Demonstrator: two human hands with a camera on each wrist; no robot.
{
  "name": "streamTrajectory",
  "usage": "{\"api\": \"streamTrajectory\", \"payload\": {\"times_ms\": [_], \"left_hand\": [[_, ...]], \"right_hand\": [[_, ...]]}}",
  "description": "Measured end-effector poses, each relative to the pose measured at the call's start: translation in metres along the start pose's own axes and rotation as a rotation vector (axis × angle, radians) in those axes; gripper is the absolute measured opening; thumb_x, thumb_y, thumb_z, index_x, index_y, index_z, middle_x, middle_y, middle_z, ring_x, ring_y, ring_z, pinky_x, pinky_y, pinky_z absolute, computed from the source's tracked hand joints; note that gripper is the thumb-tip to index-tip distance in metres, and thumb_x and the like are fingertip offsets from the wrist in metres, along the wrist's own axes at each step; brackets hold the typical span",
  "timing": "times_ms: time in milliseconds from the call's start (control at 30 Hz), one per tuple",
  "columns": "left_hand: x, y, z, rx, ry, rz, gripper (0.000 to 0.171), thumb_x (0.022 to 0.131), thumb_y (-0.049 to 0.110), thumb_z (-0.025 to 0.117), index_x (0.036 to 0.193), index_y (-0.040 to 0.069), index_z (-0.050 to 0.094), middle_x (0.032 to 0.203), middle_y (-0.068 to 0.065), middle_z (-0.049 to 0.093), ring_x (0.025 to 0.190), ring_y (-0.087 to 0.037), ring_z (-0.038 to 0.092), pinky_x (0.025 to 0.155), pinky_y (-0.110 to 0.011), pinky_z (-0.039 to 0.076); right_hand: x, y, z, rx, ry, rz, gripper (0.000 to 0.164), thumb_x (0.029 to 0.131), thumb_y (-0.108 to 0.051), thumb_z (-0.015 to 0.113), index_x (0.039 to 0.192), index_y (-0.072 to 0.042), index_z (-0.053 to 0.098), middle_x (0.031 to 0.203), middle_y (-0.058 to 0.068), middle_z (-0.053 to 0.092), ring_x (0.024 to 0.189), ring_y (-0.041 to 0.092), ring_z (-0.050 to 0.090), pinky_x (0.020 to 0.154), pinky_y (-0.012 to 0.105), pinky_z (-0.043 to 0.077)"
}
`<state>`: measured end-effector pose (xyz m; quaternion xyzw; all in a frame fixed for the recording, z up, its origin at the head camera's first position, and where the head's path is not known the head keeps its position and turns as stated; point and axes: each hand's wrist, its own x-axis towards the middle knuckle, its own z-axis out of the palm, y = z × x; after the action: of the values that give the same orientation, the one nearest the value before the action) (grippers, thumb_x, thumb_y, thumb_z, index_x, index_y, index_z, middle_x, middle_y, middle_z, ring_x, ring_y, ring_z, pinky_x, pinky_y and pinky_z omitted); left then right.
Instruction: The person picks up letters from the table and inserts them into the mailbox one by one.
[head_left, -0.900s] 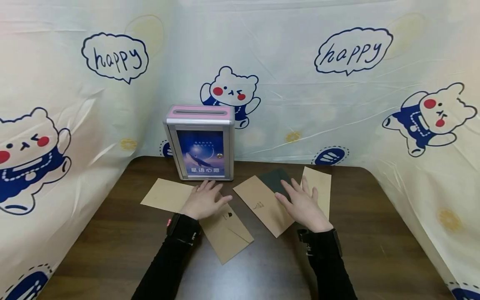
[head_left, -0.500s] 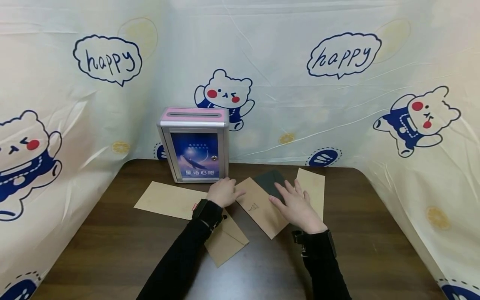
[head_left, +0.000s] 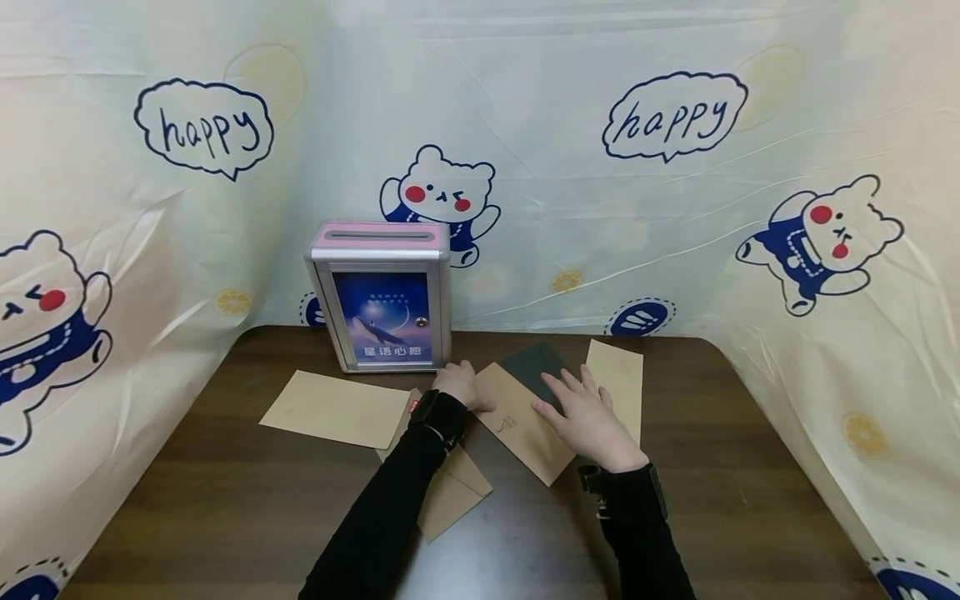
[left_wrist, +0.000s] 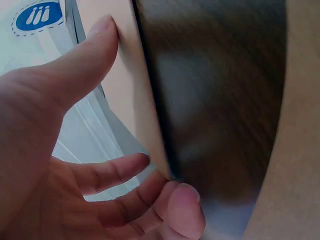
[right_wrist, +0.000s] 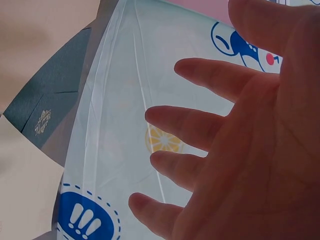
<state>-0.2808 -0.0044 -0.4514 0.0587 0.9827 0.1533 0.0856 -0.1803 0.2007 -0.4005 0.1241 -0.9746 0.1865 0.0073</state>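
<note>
My left hand [head_left: 457,387] is at the far left corner of a tan envelope with a small dark mark [head_left: 528,433]. In the left wrist view, the thumb lies against that envelope [left_wrist: 131,95] and the curled fingers meet at its corner. My right hand [head_left: 596,425] is spread over the tan envelope's right side and a dark green envelope [head_left: 528,363]. Its fingers are apart and hold nothing in the right wrist view. The green envelope [right_wrist: 55,90] shows a gold emblem there. A cream envelope [head_left: 618,375] lies just right of the right hand.
A silver box with a pink slotted top [head_left: 382,292] stands at the back of the brown table [head_left: 225,492]. Left of the left arm, a cream envelope [head_left: 333,408] overlaps a brown one [head_left: 457,487]. A printed curtain [head_left: 525,167] encloses the table.
My left hand has moved right, from over the left envelopes to the marked tan envelope's corner. The right hand has stayed nearly in place. The whole head view has shifted slightly.
</note>
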Motion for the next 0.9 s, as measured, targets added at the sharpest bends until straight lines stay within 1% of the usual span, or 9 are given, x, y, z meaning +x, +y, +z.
{"api": "streamTrajectory", "payload": {"times_ms": [67, 133, 233, 333, 433, 567, 667, 767, 900], "left_hand": [[0.003, -0.003, 0.001, -0.022, -0.006, -0.007, 0.083, 0.069, 0.051, 0.085, 0.122, -0.005, 0.054, 0.115, -0.026, 0.060, 0.108, -0.041, 0.058, 0.084, -0.047, 0.052], [0.007, -0.006, 0.001, -0.020, -0.011, -0.002, 0.084, 0.069, 0.053, 0.085, 0.123, -0.005, 0.055, 0.116, -0.025, 0.060, 0.108, -0.040, 0.057, 0.086, -0.046, 0.052], [0.010, -0.007, 0.000, 0.009, 0.003, 0.022, 0.086, 0.068, 0.056, 0.084, 0.124, -0.003, 0.056, 0.117, -0.023, 0.058, 0.109, -0.037, 0.056, 0.087, -0.047, 0.050], [0.010, -0.007, -0.001, 0.046, 0.032, 0.064, 0.087, 0.067, 0.058, 0.083, 0.125, -0.001, 0.056, 0.117, -0.020, 0.056, 0.109, -0.035, 0.054, 0.087, -0.047, 0.049], [0.009, -0.007, 0.001, 0.069, 0.082, 0.107, 0.084, 0.067, 0.060, 0.082, 0.122, 0.002, 0.055, 0.112, -0.017, 0.060, 0.104, -0.033, 0.059, 0.082, -0.046, 0.050], [0.005, -0.009, 0.004, 0.029, 0.162, 0.150, 0.077, 0.068, 0.055, 0.084, 0.115, 0.004, 0.054, 0.097, -0.015, 0.067, 0.083, -0.033, 0.066, 0.066, -0.045, 0.052], [0.001, -0.010, 0.003, -0.033, 0.187, 0.199, 0.072, 0.070, 0.050, 0.085, 0.114, 0.004, 0.051, 0.085, -0.014, 0.068, 0.070, -0.032, 0.066, 0.057, -0.043, 0.051], [-0.003, -0.012, 0.001, -0.099, 0.188, 0.251, 0.068, 0.074, 0.045, 0.084, 0.115, 0.005, 0.049, 0.080, -0.012, 0.066, 0.063, -0.028, 0.063, 0.053, -0.040, 0.049], [-0.009, -0.012, -0.008, -0.178, 0.212, 0.306, 0.063, 0.075, 0.039, 0.085, 0.115, 0.007, 0.048, 0.076, -0.008, 0.063, 0.060, -0.023, 0.059, 0.054, -0.039, 0.048]], "right_hand": [[0.000, -0.001, 0.000, -0.001, 0.005, 0.001, 0.057, 0.101, -0.043, 0.049, 0.146, -0.008, 0.045, 0.149, 0.027, 0.036, 0.143, 0.049, 0.011, 0.104, 0.073, 0.013], [0.001, -0.001, -0.001, 0.000, 0.010, 0.001, 0.057, 0.101, -0.043, 0.049, 0.146, -0.008, 0.045, 0.149, 0.027, 0.037, 0.143, 0.049, 0.011, 0.104, 0.073, 0.013], [0.001, -0.001, -0.002, -0.004, 0.018, -0.004, 0.057, 0.101, -0.043, 0.050, 0.145, -0.008, 0.046, 0.148, 0.027, 0.038, 0.142, 0.050, 0.012, 0.104, 0.073, 0.014], [0.002, -0.001, -0.004, -0.009, 0.021, -0.001, 0.056, 0.101, -0.043, 0.050, 0.144, -0.008, 0.047, 0.147, 0.027, 0.039, 0.142, 0.050, 0.013, 0.104, 0.073, 0.015], [0.001, -0.001, -0.005, -0.017, 0.023, 0.001, 0.055, 0.100, -0.042, 0.051, 0.144, -0.008, 0.048, 0.146, 0.027, 0.041, 0.141, 0.051, 0.015, 0.103, 0.073, 0.017], [0.001, 0.000, -0.005, -0.023, 0.030, -0.012, 0.054, 0.100, -0.040, 0.053, 0.143, -0.007, 0.049, 0.144, 0.027, 0.043, 0.140, 0.053, 0.018, 0.102, 0.073, 0.019], [-0.001, 0.001, -0.004, -0.015, 0.025, -0.009, 0.053, 0.100, -0.040, 0.053, 0.142, -0.007, 0.049, 0.144, 0.026, 0.044, 0.139, 0.053, 0.019, 0.102, 0.072, 0.020], [-0.003, 0.002, -0.003, 0.001, 0.011, 0.000, 0.054, 0.100, -0.039, 0.053, 0.143, -0.008, 0.048, 0.144, 0.026, 0.044, 0.140, 0.053, 0.017, 0.103, 0.073, 0.018], [-0.003, 0.003, -0.001, 0.007, 0.007, -0.008, 0.056, 0.099, -0.038, 0.057, 0.145, -0.009, 0.045, 0.144, 0.025, 0.044, 0.140, 0.053, 0.018, 0.102, 0.073, 0.018]]}}
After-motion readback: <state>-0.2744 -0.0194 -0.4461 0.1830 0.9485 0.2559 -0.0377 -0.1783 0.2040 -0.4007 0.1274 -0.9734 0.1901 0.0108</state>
